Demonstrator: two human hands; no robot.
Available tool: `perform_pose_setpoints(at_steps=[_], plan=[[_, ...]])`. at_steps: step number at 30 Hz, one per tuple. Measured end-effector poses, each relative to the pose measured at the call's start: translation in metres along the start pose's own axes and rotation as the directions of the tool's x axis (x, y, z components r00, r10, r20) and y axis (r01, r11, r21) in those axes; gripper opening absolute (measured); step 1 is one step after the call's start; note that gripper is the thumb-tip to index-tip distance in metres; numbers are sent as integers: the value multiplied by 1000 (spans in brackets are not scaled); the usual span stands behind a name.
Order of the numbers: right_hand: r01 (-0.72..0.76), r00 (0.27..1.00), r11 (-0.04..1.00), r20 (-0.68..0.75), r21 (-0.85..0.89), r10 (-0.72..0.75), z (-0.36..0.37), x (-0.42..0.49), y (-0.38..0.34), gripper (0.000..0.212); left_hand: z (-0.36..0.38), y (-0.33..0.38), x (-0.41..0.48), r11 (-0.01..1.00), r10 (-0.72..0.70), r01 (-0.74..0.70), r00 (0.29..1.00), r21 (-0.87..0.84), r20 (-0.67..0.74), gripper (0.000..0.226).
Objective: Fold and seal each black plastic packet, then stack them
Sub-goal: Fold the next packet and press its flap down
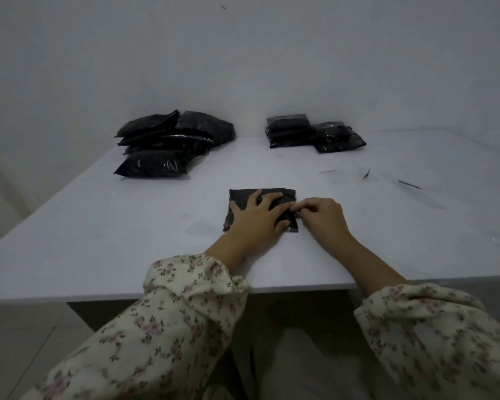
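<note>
Work surface: a plain white rectangular table (122,243) set against a pale grey wall (243,67).

Item in hand: one flat, crinkled black plastic packet (243,196) lies on the table at the centre, near the front edge and well apart from both groups at the back.

Left hand (256,216): laid palm down on the black plastic packet, fingers straight and spread, pressing it flat against the table. It grasps nothing.

Right hand (321,216): rests just beside the packet's right edge with fingers curled; thumb and forefinger pinch the material at that edge, touching the left hand's fingertips. Whether the pinch takes the packet's flap or a strip on it cannot be told.

Back left: a loose heap of glossy black plastic bags (168,145), overlapping at varied angles.

Back right: a neater stack of smaller folded black packets (312,135), in two adjoining piles.

Right of centre: several thin dark strips (409,184) lie scattered on the table.

Both forearms show cream sleeves with a pink floral print (185,298), pushed back from the wrists.
</note>
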State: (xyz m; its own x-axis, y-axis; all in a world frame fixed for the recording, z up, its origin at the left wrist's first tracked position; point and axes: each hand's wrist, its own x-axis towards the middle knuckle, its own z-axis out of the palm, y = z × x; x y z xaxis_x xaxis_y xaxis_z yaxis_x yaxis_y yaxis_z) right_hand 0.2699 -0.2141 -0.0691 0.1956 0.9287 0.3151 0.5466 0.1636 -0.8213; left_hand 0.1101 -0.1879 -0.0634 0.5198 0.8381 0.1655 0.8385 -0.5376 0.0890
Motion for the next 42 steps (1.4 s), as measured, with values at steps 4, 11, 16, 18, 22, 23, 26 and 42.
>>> perform_pose_setpoints(at_steps=[4,11,16,18,22,23,26,42], plan=[[-119,979,990,-158,73,129,-25,-8,11,17,3,44,6,999,49,-49,999,-10,16,48],[-226,913,971,-330,80,239,-90,-27,38,10,13,120,29,989,146,-146,989,-39,1,43],[-299,913,953,-277,45,299,-130,-25,56,7,22,159,54,985,171,-172,985,-30,-25,42],[-320,919,947,-233,28,317,-144,-21,59,6,26,168,65,985,166,-168,985,-37,-37,41],[-364,908,931,-229,-14,352,-167,-14,68,8,33,173,77,984,164,-169,981,-48,-101,39],[-374,899,927,-255,-28,355,-170,-11,71,11,35,173,80,985,160,-167,980,-51,-116,38],[-412,858,910,-352,-35,375,-174,-3,78,28,36,173,82,986,152,-160,979,-49,-132,38],[-351,840,936,-437,13,321,-167,-15,81,40,34,185,71,977,187,-199,974,-82,-129,38]])
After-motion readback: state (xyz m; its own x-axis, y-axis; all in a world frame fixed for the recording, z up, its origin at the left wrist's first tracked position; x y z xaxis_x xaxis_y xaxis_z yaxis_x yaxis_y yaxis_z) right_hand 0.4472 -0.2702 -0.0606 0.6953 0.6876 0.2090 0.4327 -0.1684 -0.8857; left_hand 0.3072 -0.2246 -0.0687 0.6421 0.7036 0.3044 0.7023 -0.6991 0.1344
